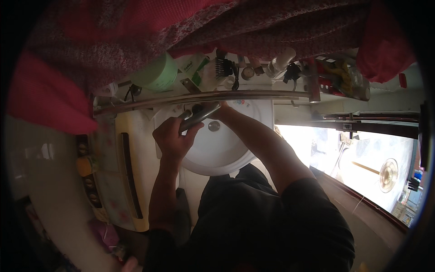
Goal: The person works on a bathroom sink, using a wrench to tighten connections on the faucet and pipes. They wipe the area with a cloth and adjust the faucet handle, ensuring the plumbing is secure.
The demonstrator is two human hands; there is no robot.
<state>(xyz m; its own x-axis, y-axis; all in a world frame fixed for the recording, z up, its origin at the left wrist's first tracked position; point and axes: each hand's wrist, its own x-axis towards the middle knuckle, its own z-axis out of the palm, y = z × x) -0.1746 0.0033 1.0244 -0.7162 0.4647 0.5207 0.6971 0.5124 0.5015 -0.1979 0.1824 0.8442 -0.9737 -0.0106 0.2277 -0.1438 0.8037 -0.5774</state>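
Note:
Over the white washbasin (199, 167), a grey, shiny, cylinder-shaped thing (202, 116) lies slanted between my hands; its exact kind is unclear. My left hand (173, 138) wraps its lower end, thumb along the near side. At its upper end is my right hand (220, 110), partly hidden behind the metal rail (253, 94) and its own wrist, so its fingers hardly show. Small dark and metal parts, perhaps a tap, show just behind the cylinder. Below it, the round metal drain (214, 126) is visible in the bowl.
Above the rail, a shelf carries a pale green tub (159, 75), a black comb or brush (223, 68), a clear bottle (284, 60) and other small items. Pink towels (50, 93) hang overhead. A cream cabinet (131, 172) stands left; a bright window (367, 158) opens right.

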